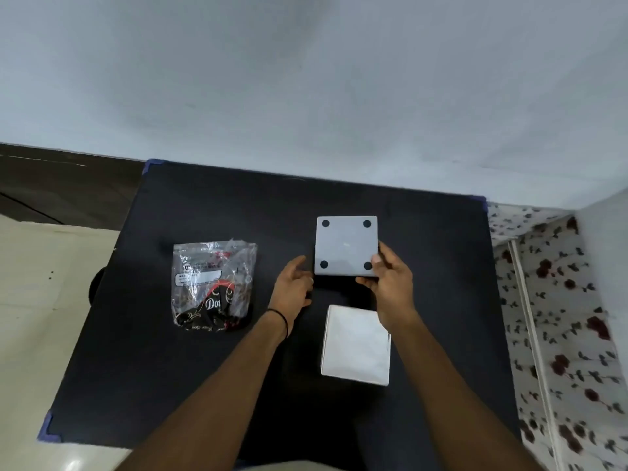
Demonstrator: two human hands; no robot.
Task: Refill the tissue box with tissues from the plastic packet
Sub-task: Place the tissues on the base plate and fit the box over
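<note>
A grey square tissue box [346, 244] lies upside down on the black table [204, 385], its base with black round feet at the corners facing up. My right hand [390, 283] grips its near right corner, thumb on the base. My left hand [294, 288] hovers open just left of the box, fingers apart, not clearly touching it. A white square stack of tissues [356, 345] lies near me, between my forearms. The plastic packet [213, 285], clear with black and red print, lies crumpled to the left.
The table stands against a pale wall [306, 96]. A floral cloth [557, 317] hangs at the right. Light floor tiles [40, 283] lie to the left, below the table's left edge.
</note>
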